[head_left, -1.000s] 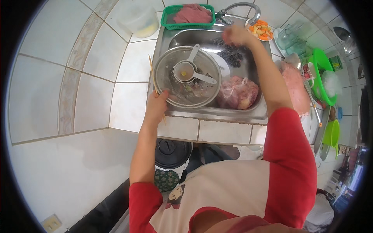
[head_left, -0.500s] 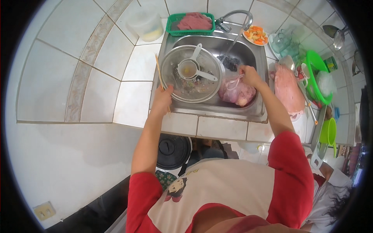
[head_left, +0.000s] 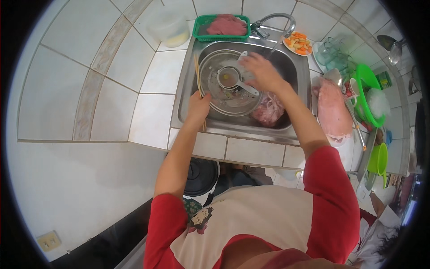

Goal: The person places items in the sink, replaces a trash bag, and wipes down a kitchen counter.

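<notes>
A round metal basin with murky water and food scraps sits in the steel sink. Inside floats or rests a small white cup, with white handles sticking out on two sides. My left hand is closed round thin wooden sticks at the basin's left rim; whether it also grips the rim is hidden. Over the right part of the basin, my right hand is open, fingers spread and slightly blurred, beside the white handles. A plastic bag of raw meat lies in the sink, right of the basin.
Water runs from the curved faucet. Behind the sink stand a green basket with pink cloth-like or meat slices and a plate of cut vegetables. A large piece of raw meat and a green basin occupy the right counter.
My right hand has let go of the meat bag and moved up and left over the basin, opening. The basin, with my left hand and the sticks, has shifted slightly right.
</notes>
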The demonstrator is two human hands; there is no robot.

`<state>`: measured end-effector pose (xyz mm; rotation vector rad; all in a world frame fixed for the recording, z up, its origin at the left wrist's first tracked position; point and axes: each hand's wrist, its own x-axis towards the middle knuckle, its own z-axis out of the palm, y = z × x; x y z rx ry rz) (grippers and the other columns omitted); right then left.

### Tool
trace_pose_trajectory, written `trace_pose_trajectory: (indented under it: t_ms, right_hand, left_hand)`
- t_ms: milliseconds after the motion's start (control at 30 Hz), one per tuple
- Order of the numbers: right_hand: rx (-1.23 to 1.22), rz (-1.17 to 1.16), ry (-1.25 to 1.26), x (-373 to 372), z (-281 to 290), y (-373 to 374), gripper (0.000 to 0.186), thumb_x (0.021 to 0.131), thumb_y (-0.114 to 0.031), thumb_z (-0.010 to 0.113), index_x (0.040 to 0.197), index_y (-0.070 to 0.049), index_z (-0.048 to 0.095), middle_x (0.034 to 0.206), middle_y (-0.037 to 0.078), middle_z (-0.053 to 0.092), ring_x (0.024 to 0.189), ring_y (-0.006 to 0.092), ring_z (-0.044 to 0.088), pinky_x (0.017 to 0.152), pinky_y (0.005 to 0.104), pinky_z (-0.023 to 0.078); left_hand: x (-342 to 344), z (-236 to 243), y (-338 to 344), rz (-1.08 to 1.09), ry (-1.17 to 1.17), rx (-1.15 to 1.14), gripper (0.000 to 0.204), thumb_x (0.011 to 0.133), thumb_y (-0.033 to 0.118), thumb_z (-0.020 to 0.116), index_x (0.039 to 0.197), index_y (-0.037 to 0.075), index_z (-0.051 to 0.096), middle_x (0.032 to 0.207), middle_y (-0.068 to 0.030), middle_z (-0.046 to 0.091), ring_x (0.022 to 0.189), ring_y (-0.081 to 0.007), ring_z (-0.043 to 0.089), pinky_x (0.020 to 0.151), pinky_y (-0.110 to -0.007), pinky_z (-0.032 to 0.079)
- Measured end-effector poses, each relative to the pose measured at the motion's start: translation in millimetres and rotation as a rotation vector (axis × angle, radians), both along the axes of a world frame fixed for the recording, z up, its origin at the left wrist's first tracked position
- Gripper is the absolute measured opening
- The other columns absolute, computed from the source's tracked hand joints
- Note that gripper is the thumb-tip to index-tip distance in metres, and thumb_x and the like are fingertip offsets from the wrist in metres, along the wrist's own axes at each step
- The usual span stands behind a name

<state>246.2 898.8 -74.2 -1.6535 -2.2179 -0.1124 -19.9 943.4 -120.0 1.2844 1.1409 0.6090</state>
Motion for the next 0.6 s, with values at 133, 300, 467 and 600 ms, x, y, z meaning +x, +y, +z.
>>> trace_pose_trajectory:
  t_ms: [133, 300, 467, 600]
  right_hand:
    - [-0.038, -0.043, -0.314, 6.1, -24.2, 22.8, 0.060, 0.069, -0.019, 0.076, 0.121, -0.004, 0.051, 0.122, 0.013, 0.056, 0.124, 0.0308, 0.044, 0.103, 0.0456, 0.037]
    - [-0.518, -0.403, -0.151, 60.5, -38.4, 27.9, 0.045, 0.071, -0.023, 0.075, 0.106, -0.001, 0.058, 0.103, 0.017, 0.065, 0.108, 0.0336, 0.059, 0.091, 0.0433, 0.047]
    - [-0.567, -0.465, -0.054, 58.2, -1.2, 18.9, 0.031, 0.081, -0.024, 0.066, 0.101, -0.001, 0.061, 0.102, 0.018, 0.065, 0.097, 0.0339, 0.064, 0.082, 0.0433, 0.051]
    - [-0.386, -0.509, -0.071, 71.8, -5.7, 9.1, 0.027, 0.084, -0.021, 0.061, 0.100, 0.000, 0.060, 0.100, 0.019, 0.065, 0.089, 0.0333, 0.066, 0.075, 0.0435, 0.053]
  left_hand:
    - [36.6, -6.8, 4.5, 0.005, -0.104, -0.174, 0.015, 0.092, 0.014, 0.051, 0.102, 0.004, 0.055, 0.077, -0.0076, 0.065, 0.045, -0.0037, 0.034, 0.040, -0.020, 0.026]
    - [66.2, -48.5, 16.4, 0.046, -0.131, -0.236, 0.013, 0.091, 0.015, 0.054, 0.099, 0.004, 0.056, 0.075, -0.0089, 0.065, 0.044, -0.0060, 0.033, 0.041, -0.023, 0.026]
    - [44.2, -87.6, 45.4, -0.003, 0.580, 0.251, 0.024, 0.089, 0.025, 0.063, 0.091, 0.001, 0.060, 0.070, -0.0082, 0.063, 0.056, -0.0163, 0.054, 0.053, -0.033, 0.042]
    - [40.4, -66.4, 53.1, 0.005, 0.545, 0.173, 0.037, 0.087, 0.032, 0.062, 0.096, -0.003, 0.061, 0.092, -0.0194, 0.066, 0.089, -0.0328, 0.064, 0.078, -0.042, 0.048]
